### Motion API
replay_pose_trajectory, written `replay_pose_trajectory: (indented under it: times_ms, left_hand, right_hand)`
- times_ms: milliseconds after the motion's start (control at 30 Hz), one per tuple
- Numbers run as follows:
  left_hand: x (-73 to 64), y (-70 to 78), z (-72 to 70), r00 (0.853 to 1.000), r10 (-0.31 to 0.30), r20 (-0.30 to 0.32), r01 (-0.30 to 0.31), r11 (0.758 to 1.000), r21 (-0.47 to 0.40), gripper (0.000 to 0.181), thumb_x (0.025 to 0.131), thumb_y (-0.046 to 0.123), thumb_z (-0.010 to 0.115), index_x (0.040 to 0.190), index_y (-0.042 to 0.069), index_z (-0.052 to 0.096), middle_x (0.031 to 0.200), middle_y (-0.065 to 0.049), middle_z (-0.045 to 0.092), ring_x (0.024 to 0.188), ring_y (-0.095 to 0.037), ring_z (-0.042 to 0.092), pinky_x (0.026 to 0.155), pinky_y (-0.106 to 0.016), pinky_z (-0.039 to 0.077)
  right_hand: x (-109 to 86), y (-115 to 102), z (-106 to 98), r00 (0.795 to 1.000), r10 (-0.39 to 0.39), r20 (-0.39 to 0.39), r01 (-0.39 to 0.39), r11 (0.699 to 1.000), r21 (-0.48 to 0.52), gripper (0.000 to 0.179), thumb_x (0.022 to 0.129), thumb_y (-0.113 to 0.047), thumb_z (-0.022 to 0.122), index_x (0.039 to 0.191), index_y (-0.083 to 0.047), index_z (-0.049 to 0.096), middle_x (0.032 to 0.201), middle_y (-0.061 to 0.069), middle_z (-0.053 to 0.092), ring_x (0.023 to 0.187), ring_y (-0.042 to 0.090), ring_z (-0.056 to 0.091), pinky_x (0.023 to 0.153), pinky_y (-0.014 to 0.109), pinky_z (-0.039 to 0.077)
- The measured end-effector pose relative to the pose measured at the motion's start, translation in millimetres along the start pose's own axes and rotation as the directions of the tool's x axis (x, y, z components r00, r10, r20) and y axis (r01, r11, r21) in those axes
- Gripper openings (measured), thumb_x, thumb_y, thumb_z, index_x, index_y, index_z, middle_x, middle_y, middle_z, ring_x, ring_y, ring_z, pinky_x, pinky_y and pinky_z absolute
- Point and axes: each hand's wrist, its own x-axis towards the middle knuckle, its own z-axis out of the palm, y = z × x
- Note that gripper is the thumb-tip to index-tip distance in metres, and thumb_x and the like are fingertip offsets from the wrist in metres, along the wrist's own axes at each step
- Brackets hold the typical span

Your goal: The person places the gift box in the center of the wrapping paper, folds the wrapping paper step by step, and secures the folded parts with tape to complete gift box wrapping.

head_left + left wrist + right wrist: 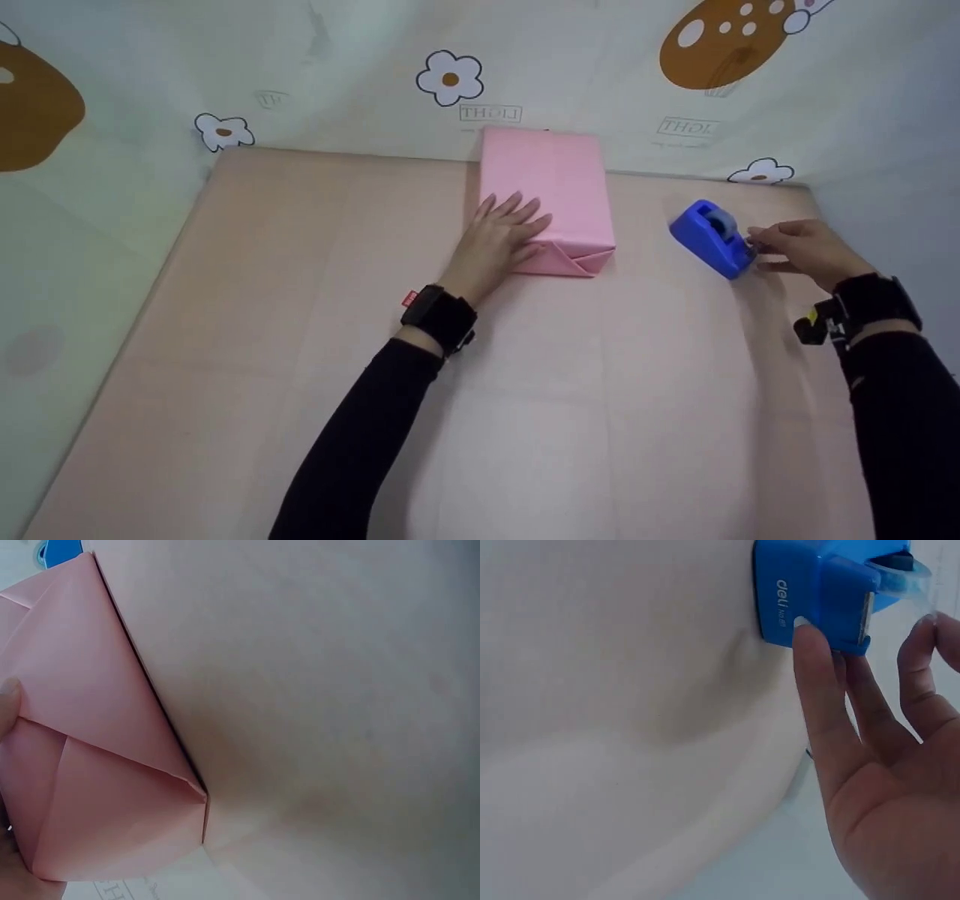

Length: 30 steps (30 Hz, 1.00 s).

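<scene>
A box wrapped in pink paper (pixel 559 176) lies at the far edge of the table, its near end folded into overlapping flaps (pixel 112 802). My left hand (pixel 491 244) rests on its top with the fingers spread, while the thumb (pixel 7 701) touches the folded end. To the right of the box is a blue tape dispenser (pixel 701 236) holding a roll of clear tape (pixel 721 223). At its cutter end, my right hand (pixel 810 251) pinches the tape's free end between thumb and forefinger. Other fingers (pixel 817 660) of that hand touch the dispenser's front.
The table (pixel 360 420) has a pale pink cover with fold creases. A white sheet (pixel 360 75) printed with flowers and brown shapes hangs along the back and sides. Each wrist wears a black strap (pixel 877 300) with a small device.
</scene>
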Motion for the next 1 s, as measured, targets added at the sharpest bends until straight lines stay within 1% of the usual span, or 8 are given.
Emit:
replay_pose_trajectory:
  times_ms: [133, 267, 333, 433, 567, 633, 833, 1000]
  left_hand:
    - [0.3, -0.7, 1.7, 1.000, 0.005, -0.007, -0.005, 1.000, 0.013, 0.046, 0.098, 0.036, 0.062, 0.142, 0.021, 0.060, 0.153, -0.004, 0.052, 0.150, -0.027, 0.040, 0.128, -0.052, 0.021]
    - [1.7, 0.6, 2.4, 1.000, 0.010, -0.002, -0.010, 1.000, 0.006, 0.047, 0.099, 0.037, 0.061, 0.142, 0.021, 0.060, 0.153, -0.004, 0.051, 0.151, -0.027, 0.039, 0.128, -0.053, 0.021]
    - [1.9, 0.9, 2.3, 1.000, 0.011, 0.000, -0.011, 1.000, 0.005, 0.047, 0.099, 0.038, 0.061, 0.142, 0.021, 0.059, 0.154, -0.004, 0.050, 0.151, -0.028, 0.039, 0.128, -0.053, 0.021]
    - [1.4, 0.7, 2.0, 1.000, 0.007, -0.004, -0.007, 1.000, 0.007, 0.046, 0.099, 0.038, 0.061, 0.142, 0.021, 0.060, 0.153, -0.004, 0.051, 0.151, -0.027, 0.039, 0.128, -0.052, 0.021]
    - [0.8, 0.3, 1.6, 1.000, 0.010, -0.011, -0.010, 1.000, 0.010, 0.046, 0.099, 0.038, 0.061, 0.142, 0.021, 0.060, 0.153, -0.004, 0.051, 0.150, -0.027, 0.039, 0.128, -0.052, 0.021]
    - [0.6, 0.4, 1.5, 1.000, 0.010, -0.010, -0.010, 1.000, 0.008, 0.046, 0.099, 0.038, 0.060, 0.142, 0.021, 0.060, 0.153, -0.004, 0.051, 0.151, -0.027, 0.039, 0.128, -0.052, 0.021]
    - [-0.9, 0.6, 1.4, 1.000, -0.003, 0.002, 0.003, 1.000, -0.007, 0.046, 0.100, 0.037, 0.060, 0.143, 0.021, 0.058, 0.154, -0.003, 0.049, 0.152, -0.026, 0.037, 0.129, -0.051, 0.019]
    - [-0.8, 0.6, 1.0, 1.000, 0.003, -0.003, -0.003, 1.000, -0.006, 0.047, 0.099, 0.037, 0.061, 0.143, 0.021, 0.058, 0.154, -0.004, 0.050, 0.151, -0.027, 0.038, 0.129, -0.051, 0.019]
  right_hand:
    - [-1.8, 6.8, 0.8, 0.998, -0.035, -0.058, 0.039, 0.997, 0.061, 0.070, 0.097, -0.057, 0.054, 0.122, 0.008, 0.058, 0.118, -0.005, 0.063, 0.101, -0.004, 0.063, 0.102, 0.033, 0.053]
    - [-5.8, 18.5, 3.3, 0.997, -0.020, -0.073, 0.036, 0.973, 0.230, 0.058, 0.098, -0.051, 0.058, 0.123, 0.001, 0.058, 0.107, -0.020, 0.063, 0.097, -0.011, 0.064, 0.103, 0.029, 0.049]
    - [-8.8, 25.3, 5.0, 0.999, -0.007, -0.053, 0.027, 0.926, 0.375, 0.050, 0.098, -0.045, 0.060, 0.125, -0.003, 0.058, 0.109, -0.021, 0.064, 0.100, -0.010, 0.065, 0.104, 0.026, 0.046]
    - [-13.0, 35.1, 7.7, 1.000, -0.015, -0.017, 0.022, 0.806, 0.591, 0.037, 0.097, -0.036, 0.065, 0.118, -0.006, 0.060, 0.113, -0.020, 0.067, 0.105, -0.007, 0.066, 0.103, 0.022, 0.047]
    - [-16.1, 46.5, 12.8, 0.996, -0.082, -0.021, 0.073, 0.700, 0.711, 0.027, 0.097, -0.027, 0.067, 0.103, -0.001, 0.061, 0.117, -0.016, 0.072, 0.110, -0.004, 0.067, 0.099, 0.018, 0.051]
    - [-15.5, 50.9, 15.4, 0.993, -0.109, -0.051, 0.114, 0.714, 0.691, 0.029, 0.097, -0.026, 0.067, 0.101, 0.002, 0.062, 0.127, -0.014, 0.069, 0.116, -0.004, 0.064, 0.098, 0.016, 0.051]
    - [-11.8, 56.9, 21.1, 0.988, -0.041, -0.151, 0.080, 0.961, 0.263, 0.043, 0.096, -0.053, 0.060, 0.108, -0.013, 0.070, 0.149, -0.013, 0.054, 0.137, 0.008, 0.049, 0.093, 0.005, 0.047]
    - [-10.4, 57.2, 23.2, 0.978, -0.038, -0.205, 0.047, 0.998, 0.036, 0.057, 0.096, -0.060, 0.054, 0.116, -0.008, 0.064, 0.124, -0.007, 0.058, 0.114, 0.017, 0.049, 0.083, 0.011, 0.048]
